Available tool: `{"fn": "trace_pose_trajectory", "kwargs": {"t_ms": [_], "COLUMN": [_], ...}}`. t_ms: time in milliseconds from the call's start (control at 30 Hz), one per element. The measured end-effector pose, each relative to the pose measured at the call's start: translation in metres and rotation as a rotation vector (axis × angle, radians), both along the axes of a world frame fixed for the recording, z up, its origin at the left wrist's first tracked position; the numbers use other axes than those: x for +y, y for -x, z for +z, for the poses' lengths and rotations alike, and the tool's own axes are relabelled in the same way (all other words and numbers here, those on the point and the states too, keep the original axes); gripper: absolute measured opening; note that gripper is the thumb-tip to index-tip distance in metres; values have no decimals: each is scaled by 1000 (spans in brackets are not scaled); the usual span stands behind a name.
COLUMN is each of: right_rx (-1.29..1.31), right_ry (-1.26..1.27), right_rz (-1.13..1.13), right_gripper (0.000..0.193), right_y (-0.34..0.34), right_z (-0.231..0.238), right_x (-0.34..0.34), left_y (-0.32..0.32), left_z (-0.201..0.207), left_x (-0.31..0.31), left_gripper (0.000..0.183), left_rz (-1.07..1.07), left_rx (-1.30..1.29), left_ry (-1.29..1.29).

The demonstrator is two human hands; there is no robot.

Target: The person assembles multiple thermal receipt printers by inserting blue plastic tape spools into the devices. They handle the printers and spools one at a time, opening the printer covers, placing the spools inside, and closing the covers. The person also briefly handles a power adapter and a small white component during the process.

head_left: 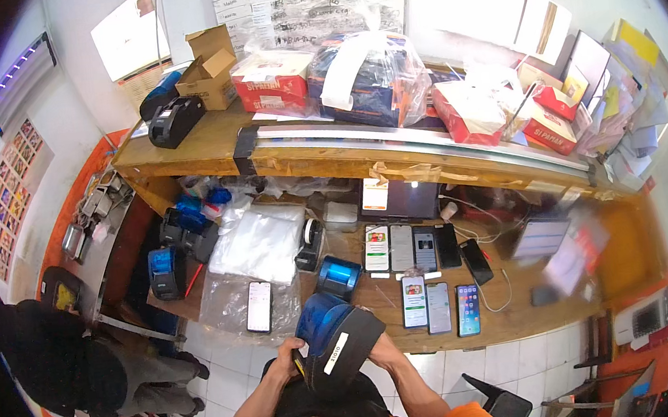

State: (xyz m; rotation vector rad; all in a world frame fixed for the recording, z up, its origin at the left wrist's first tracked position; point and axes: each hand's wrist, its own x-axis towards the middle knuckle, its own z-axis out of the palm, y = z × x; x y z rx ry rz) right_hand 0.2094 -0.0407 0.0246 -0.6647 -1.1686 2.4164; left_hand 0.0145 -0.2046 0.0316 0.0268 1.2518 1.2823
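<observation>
Both hands hold a black portable receipt printer (359,340) with a blue translucent cover and a white label on its side. It is tilted in front of my body, just off the table's near edge. My left hand (287,357) grips its left end, fingers curled round it. At the right side, my right hand (384,350) is closed on the casing, its fingers partly hidden behind it. Just beyond stands another blue-topped printer (340,275) on the wooden table (370,308). A lit phone (259,307) lies on clear plastic to the left.
Several phones (438,307) lie in rows at centre right, near a white cable (508,292). Plastic bags (261,243) and more printers (166,272) fill the left side. A shelf (221,147) above bears boxes (271,83). A person (53,360) stands at left; a chair (506,408) is behind right.
</observation>
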Motion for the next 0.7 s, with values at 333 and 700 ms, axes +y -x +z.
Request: {"fn": "trace_pose_trajectory", "kwargs": {"t_ms": [333,700], "right_rx": [-183,-41], "right_ry": [-1038,-1598], "right_rz": [194,104], "right_gripper": [55,47], "right_y": [0,-4], "right_z": [20,-6], "right_x": [-6,-9], "left_y": [16,35], "left_z": [-21,-43], "left_x": [-3,-17], "left_gripper": [63,48], "left_rz": [23,-126], "left_rx": [-77,1], "left_ry": [-37,-71]}}
